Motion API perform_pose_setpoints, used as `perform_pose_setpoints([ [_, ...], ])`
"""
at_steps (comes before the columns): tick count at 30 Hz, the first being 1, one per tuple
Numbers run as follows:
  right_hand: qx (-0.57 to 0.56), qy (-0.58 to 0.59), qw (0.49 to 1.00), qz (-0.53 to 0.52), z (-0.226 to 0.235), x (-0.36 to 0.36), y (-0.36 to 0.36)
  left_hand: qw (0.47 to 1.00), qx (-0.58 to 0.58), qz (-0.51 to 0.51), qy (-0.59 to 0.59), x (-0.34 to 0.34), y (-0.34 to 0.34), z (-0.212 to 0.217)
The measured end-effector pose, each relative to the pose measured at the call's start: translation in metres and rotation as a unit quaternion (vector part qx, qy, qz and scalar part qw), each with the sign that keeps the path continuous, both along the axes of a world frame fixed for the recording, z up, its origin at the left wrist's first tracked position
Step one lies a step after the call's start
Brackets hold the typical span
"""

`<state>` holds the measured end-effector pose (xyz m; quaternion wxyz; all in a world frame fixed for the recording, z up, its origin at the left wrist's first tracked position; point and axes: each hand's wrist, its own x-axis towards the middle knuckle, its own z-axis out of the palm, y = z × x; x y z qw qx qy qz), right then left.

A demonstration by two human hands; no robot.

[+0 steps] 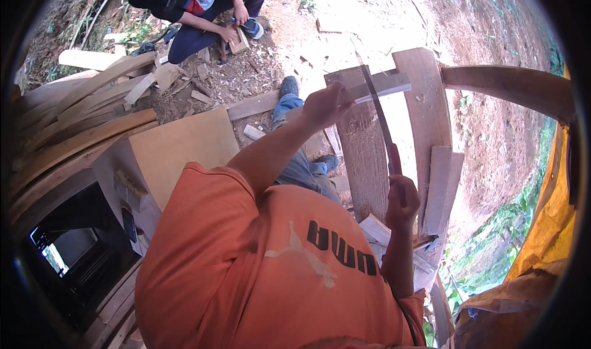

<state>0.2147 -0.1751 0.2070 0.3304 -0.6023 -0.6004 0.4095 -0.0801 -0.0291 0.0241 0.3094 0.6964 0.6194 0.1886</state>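
My right hand (403, 201) is wrapped round the reddish handle of a handsaw (380, 112). Its long, narrow blade points away from me and lies across a short wooden strip (391, 86). My left hand (323, 107) grips that strip near its left end, with the fingers partly hidden by the hand itself. Under the strip are a rough wide plank (363, 158) and, to the right, a second plank (425, 109). Whether the blade has cut into the wood I cannot tell.
At the far left another person (209, 10) crouches over a small wooden piece (240, 44). Stacked boards (92, 102) and a plywood sheet (184, 149) lie to my left. A curved beam (511, 84) and yellow tarp (548, 207) are at the right.
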Motion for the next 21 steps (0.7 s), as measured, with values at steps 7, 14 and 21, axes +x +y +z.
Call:
perform_pose_setpoints([
  [7,-0.088,0.023,0.996,0.019,-0.004,0.029,-0.076,0.983,-0.158,0.006,0.094,-0.014,-0.096,0.08],
  [14,-0.099,0.053,0.992,0.052,0.071,0.015,-0.1,0.977,0.03,-0.124,0.169,-0.004,-0.134,0.067],
  [21,0.035,0.02,0.999,0.023,0.085,0.045,-0.145,0.973,0.004,-0.185,0.138,0.02,-0.104,0.138],
])
